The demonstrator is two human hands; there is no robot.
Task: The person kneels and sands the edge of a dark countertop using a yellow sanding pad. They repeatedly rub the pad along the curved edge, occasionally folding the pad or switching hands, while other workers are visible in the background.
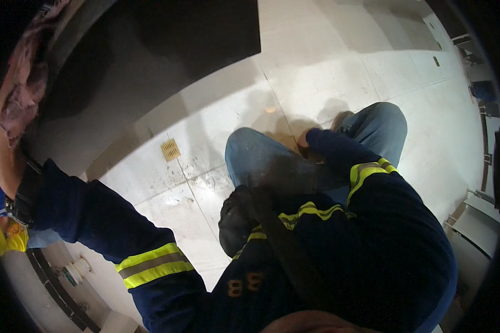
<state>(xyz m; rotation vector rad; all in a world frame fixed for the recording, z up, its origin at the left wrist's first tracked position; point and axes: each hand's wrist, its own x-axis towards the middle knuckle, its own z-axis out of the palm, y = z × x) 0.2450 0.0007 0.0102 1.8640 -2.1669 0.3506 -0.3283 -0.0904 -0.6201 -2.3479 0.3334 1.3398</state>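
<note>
My left hand (3, 147) reaches up at the far left rim of the picture, with a black watch (21, 198) on the wrist. It presses a crumpled pinkish cloth (23, 83) against a large curved grey surface (94, 83); the fingers are blurred at the rim. Only a sliver of my right hand (303, 140) shows, tucked between my two knees in blue jeans (261, 158); its fingers are hidden. Both sleeves are dark blue with yellow and grey reflective bands.
Pale floor tiles (328, 83) with dirty marks spread below me, with a small yellowish floor drain (170, 149). A dark mat (216, 33) lies at the top. A black rounded thing (236, 222) sits by my left knee. Yellow items (8, 240) and furniture (483, 222) line the edges.
</note>
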